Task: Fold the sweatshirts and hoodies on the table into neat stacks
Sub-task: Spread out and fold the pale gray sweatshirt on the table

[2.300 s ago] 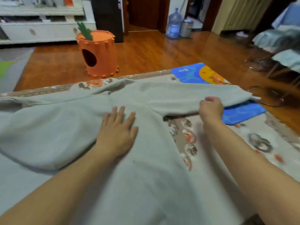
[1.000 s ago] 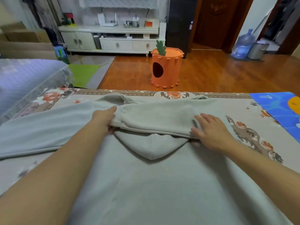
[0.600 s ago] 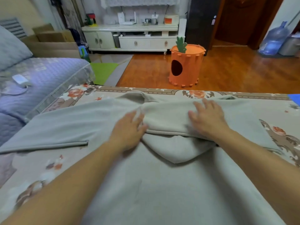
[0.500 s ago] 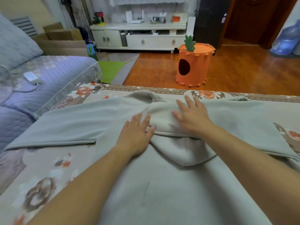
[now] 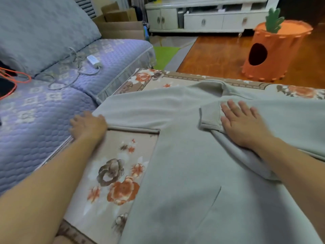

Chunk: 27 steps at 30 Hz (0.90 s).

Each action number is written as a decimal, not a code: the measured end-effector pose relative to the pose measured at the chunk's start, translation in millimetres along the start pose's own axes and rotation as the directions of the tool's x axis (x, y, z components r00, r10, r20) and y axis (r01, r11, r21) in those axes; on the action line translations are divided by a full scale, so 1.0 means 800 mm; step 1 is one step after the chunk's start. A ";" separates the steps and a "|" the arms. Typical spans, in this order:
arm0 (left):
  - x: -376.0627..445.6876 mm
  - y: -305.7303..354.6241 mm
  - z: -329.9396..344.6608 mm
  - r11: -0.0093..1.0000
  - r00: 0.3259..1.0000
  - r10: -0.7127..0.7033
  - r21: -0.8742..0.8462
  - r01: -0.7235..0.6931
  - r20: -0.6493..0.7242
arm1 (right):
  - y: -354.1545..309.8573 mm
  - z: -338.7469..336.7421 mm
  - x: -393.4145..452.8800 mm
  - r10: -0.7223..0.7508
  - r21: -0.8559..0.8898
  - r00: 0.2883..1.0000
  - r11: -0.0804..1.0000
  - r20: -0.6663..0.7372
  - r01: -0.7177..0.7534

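Observation:
A pale grey-green hoodie lies spread on the flower-patterned table cover. Its right sleeve is folded across the chest, and the ribbed cuff lies near the middle. My right hand rests flat with spread fingers on that folded sleeve, just right of the cuff. The left sleeve stretches out to the table's left edge. My left hand grips its end there, fingers curled over the fabric.
A blue quilted sofa adjoins the table's left edge, with a white charger and cables on it. An orange carrot-shaped stool stands on the wooden floor beyond. White cabinets line the far wall.
My left hand has left the hoodie's chest and moved out left to the end of the left sleeve. My right hand stays on the folded right sleeve. The view has turned left.

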<state>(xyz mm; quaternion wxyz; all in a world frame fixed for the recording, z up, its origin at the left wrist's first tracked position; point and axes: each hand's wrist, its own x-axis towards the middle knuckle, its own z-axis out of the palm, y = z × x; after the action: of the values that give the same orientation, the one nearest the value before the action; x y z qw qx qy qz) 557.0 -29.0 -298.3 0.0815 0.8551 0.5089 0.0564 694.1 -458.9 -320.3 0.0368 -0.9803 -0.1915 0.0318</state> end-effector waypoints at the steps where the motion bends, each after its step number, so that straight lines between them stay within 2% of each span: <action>1: 0.007 -0.015 0.003 0.997 0.996 -0.078 0.020 0.077 0.049 | -0.001 0.001 -0.001 -0.001 -0.005 1.000 1.000 -0.014 0.001; 3: 0.017 -0.035 0.015 0.988 0.984 -0.151 0.048 0.146 0.100 | -0.002 0.001 -0.002 0.004 -0.002 1.000 1.000 -0.029 -0.004; 7: 0.046 -0.051 0.026 0.987 0.976 -0.149 -0.028 0.155 0.162 | -0.004 0.002 -0.004 0.003 0.003 0.999 1.000 -0.052 -0.003; 9: 0.057 -0.051 0.023 0.975 0.979 -0.101 -0.176 0.133 0.179 | -0.005 0.002 -0.004 0.005 0.006 0.999 1.000 -0.053 -0.005; 11: 0.072 -0.047 0.021 0.919 0.980 -0.019 -0.383 0.094 0.196 | -0.006 0.003 -0.002 0.008 0.005 0.998 1.000 -0.063 -0.007; 13: 0.096 -0.044 0.025 0.808 0.984 0.020 -0.582 0.087 0.175 | -0.006 0.003 -0.004 0.006 0.000 0.999 1.000 -0.054 -0.006; 16: 0.081 0.001 0.002 0.470 0.983 0.027 -0.871 0.146 0.179 | -0.006 0.001 -0.005 0.000 0.019 0.999 1.000 -0.049 0.001; 17: 0.051 0.031 -0.019 0.386 0.990 0.057 -0.917 0.101 0.133 | -0.006 0.000 -0.002 -0.010 0.032 0.999 0.999 -0.045 0.011; 18: 0.018 0.065 -0.041 0.338 0.995 0.094 -0.941 -0.005 0.029 | -0.005 -0.003 0.000 -0.021 0.078 0.999 0.997 -0.043 0.024; 19: -0.016 0.097 -0.059 0.342 0.984 0.132 -0.926 -0.158 -0.119 | -0.003 -0.011 -0.001 -0.023 0.174 0.999 0.984 -0.044 0.030; 20: -0.057 0.128 -0.077 0.347 0.940 0.185 -0.875 -0.337 -0.288 | 0.000 -0.021 -0.004 -0.012 0.359 0.998 0.933 -0.054 0.030; 21: -0.098 0.156 -0.091 0.316 0.851 0.273 -0.794 -0.519 -0.448 | 0.005 -0.038 -0.009 0.035 0.594 0.997 0.805 -0.065 0.011; 22: -0.141 0.181 -0.100 0.248 0.720 0.391 -0.688 -0.682 -0.573 | 0.017 -0.060 -0.019 0.109 0.807 0.993 0.590 -0.054 -0.021; 23: -0.181 0.200 -0.102 0.168 0.573 0.507 -0.578 -0.798 -0.644 | 0.031 -0.083 -0.031 0.181 0.935 0.983 0.353 -0.031 -0.035; 24: -0.214 0.216 -0.095 0.088 0.435 0.618 -0.493 -0.866 -0.655 | 0.048 -0.104 -0.044 0.265 0.991 0.964 0.127 -0.004 -0.031; 25: -0.254 0.234 -0.086 0.005 0.307 0.726 -0.441 -0.897 -0.616 | 0.073 -0.124 -0.064 0.357 0.999 0.934 -0.052 0.023 -0.005; 26: -0.291 0.247 -0.075 -0.063 0.184 0.828 -0.416 -0.907 -0.529 | 0.101 -0.139 -0.084 0.428 0.979 0.902 -0.202 0.063 0.028; 27: -0.325 0.255 -0.061 -0.110 0.048 0.923 -0.380 -0.918 -0.382 | 0.130 -0.147 -0.105 0.465 0.946 0.878 -0.321 0.110 0.052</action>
<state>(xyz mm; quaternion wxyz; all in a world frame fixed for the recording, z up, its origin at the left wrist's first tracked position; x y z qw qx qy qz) 600.5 -349.3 -213.8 0.2575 0.8991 -0.2665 0.2331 664.5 -593.6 -208.2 0.8218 -0.5598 0.1053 0.0162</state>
